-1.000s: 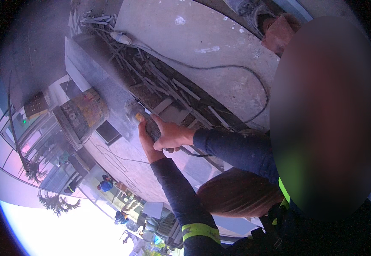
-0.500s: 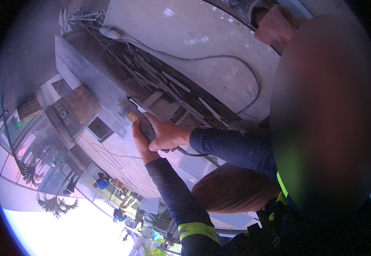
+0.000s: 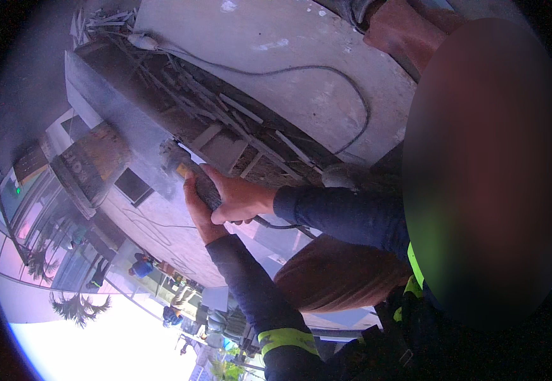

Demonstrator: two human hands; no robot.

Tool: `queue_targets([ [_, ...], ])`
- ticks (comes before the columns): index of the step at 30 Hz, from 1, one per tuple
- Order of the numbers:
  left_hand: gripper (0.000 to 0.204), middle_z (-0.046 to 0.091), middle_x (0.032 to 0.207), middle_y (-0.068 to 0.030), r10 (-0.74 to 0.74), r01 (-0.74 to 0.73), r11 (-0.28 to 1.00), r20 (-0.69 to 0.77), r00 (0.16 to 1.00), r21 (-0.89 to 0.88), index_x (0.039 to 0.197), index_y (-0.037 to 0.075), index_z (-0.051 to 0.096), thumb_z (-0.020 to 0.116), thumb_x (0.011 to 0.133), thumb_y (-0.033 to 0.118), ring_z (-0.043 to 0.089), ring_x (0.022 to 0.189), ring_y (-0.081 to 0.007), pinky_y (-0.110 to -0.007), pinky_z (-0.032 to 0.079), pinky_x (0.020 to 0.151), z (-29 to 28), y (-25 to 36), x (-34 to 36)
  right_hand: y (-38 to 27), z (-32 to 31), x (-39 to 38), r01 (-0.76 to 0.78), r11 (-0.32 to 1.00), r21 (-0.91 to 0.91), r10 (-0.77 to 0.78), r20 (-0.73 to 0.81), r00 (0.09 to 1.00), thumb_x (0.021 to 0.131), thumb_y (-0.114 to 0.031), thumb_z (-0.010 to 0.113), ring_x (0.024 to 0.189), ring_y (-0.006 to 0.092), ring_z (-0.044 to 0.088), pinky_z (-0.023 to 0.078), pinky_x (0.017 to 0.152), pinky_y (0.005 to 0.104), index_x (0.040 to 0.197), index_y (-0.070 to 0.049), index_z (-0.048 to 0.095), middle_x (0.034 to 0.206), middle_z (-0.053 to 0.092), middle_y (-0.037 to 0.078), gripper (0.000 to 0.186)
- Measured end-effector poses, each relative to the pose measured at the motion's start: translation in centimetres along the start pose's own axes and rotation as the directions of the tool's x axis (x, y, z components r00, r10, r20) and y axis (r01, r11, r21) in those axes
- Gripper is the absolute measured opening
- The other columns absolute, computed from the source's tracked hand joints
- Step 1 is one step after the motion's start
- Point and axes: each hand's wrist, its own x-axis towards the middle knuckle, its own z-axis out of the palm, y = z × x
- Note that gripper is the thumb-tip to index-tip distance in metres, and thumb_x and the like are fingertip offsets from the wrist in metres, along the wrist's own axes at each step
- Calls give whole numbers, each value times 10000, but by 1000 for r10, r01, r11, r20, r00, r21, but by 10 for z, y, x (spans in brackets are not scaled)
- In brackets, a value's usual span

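Both my hands hold a dusty grey power tool that looks like an angle grinder (image 3: pixel 206 189), with a yellow patch near its head. My left hand (image 3: pixel 198 213), its arm coming up from the lower edge, is closed around the tool's side near the head. Wrapped over the body from the other side is my right hand (image 3: pixel 245 192). A dark cord leaves the tool's rear end below my right wrist. The dust-covered head lies at the edge of a long pale slab (image 3: pixel 139 130); its disc cannot be made out, nor whether it touches.
Thin offcut strips (image 3: pixel 238 130) lie heaped beside the slab. Beyond them, a looped cable (image 3: pixel 314 67) with a white connector (image 3: pixel 141 41) crosses a large pale panel (image 3: pixel 276 89). A rusty block (image 3: pixel 98 155) stands against the slab. Several people (image 3: pixel 141 267) are in the background.
The whole view has shifted, so everything sits slightly further left and higher. My hands keep their grip, and the tool's place on the slab looks about the same.
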Motion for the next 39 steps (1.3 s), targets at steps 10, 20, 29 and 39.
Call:
queue_targets([
  [10,462,746,1052,-89,33,-31,999,-70,997,36,1287,51,652,575,1107,469,748,866,-201,-350,614,737,0,-7,-4,8,5,-5,-6,1000,13,6,-32,999,755,-156,785,610,317,750,633,517,406,1719,20,13,888,758,288,1248],
  [20,457,737,1050,-78,5,-3,1000,-95,995,12,1259,58,666,559,1120,480,728,900,-202,-375,596,786,18,-11,-14,9,3,-10,-48,999,-22,48,10,999,829,-90,720,560,218,659,549,476,334,1733,-14,-74,832,718,174,1206],
  [29,515,757,1115,-99,27,-26,1000,-75,997,10,1331,61,657,576,1094,511,751,908,-229,-371,606,787,17,-5,-8,-8,-9,-11,-62,998,25,61,38,997,817,-95,720,582,217,668,565,495,341,1738,-18,-90,858,723,182,1229],
  [39,488,755,1049,-92,-31,31,1000,-5,999,1,1287,65,650,570,1095,507,746,859,-216,-362,605,752,19,3,-4,-6,-9,0,-40,997,65,40,5,999,769,-123,757,549,226,686,578,455,360,1740,-29,-44,828,743,188,1263],
])
